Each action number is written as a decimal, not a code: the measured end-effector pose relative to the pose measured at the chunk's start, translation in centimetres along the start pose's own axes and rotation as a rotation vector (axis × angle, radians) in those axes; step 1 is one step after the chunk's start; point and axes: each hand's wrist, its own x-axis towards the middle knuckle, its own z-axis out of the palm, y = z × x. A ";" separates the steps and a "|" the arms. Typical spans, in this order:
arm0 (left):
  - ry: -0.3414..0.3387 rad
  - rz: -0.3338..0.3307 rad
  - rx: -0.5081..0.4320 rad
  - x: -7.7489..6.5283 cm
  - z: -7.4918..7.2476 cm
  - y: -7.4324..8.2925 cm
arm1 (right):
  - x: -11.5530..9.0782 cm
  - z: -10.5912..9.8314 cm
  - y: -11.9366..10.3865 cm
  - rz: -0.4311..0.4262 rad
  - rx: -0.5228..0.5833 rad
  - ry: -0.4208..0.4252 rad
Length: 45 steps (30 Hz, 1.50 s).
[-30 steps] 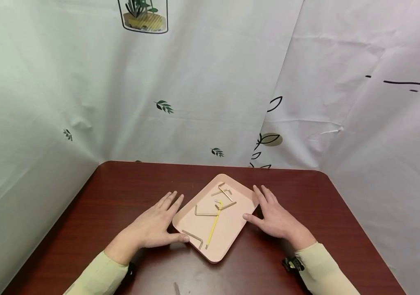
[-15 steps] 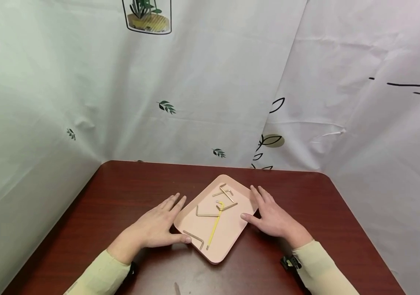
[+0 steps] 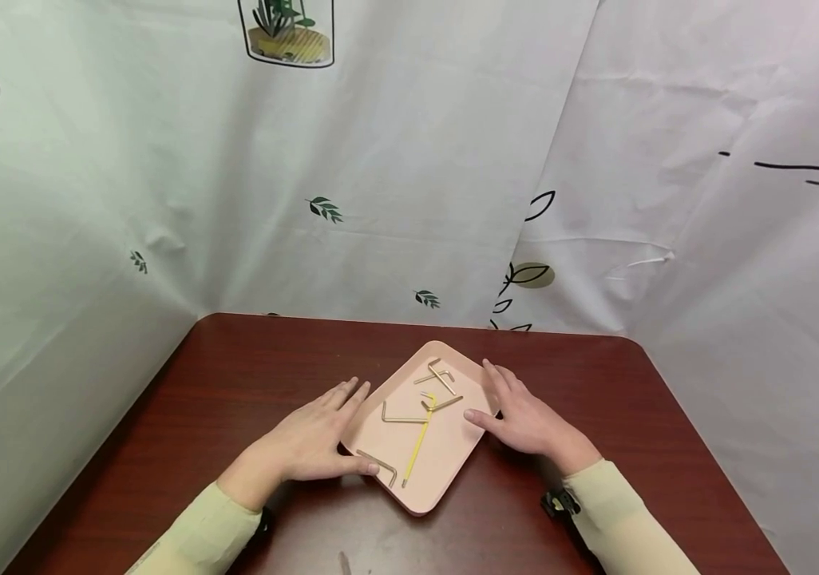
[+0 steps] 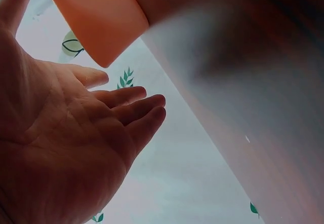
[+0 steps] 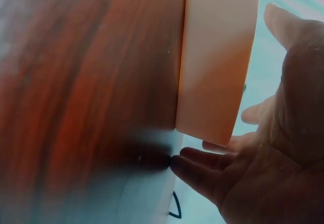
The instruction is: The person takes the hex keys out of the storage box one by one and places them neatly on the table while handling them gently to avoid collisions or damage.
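Note:
A pink rectangular tray (image 3: pixel 445 455) lies turned at an angle on the table. Inside it are several L-shaped hex keys: a long yellow one (image 3: pixel 418 447) and bare metal ones, such as one at the near left (image 3: pixel 378 463) and a crossed pair (image 3: pixel 436 375) at the far end. My left hand (image 3: pixel 309 443) spreads its fingers along the tray's left side, its thumb over the near-left rim. At the right side my right hand (image 3: pixel 532 419) has straight fingers by the rim and its thumb over the tray. Contact with the tray is hard to tell for either hand.
The dark red-brown table (image 3: pixel 237 375) has rounded far corners. White printed cloth (image 3: pixel 395 160) hangs behind it and at both sides. A small dark strip (image 3: pixel 345 563) shows at the bottom of the head view.
Both hands have shifted slightly inward, the right one to the left and the left one to the right. The tray and hex keys keep their arrangement.

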 end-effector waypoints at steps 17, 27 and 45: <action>-0.008 0.041 0.030 1.0 0.5 0.3 | 1.5 0.3 0.4 -0.011 0.016 -0.010; -0.030 0.040 0.043 1.2 0.6 0.4 | 2.3 0.3 0.5 0.004 0.078 -0.005; -0.019 0.063 0.055 0.9 0.5 0.3 | 3.9 0.6 1.0 0.001 0.085 -0.001</action>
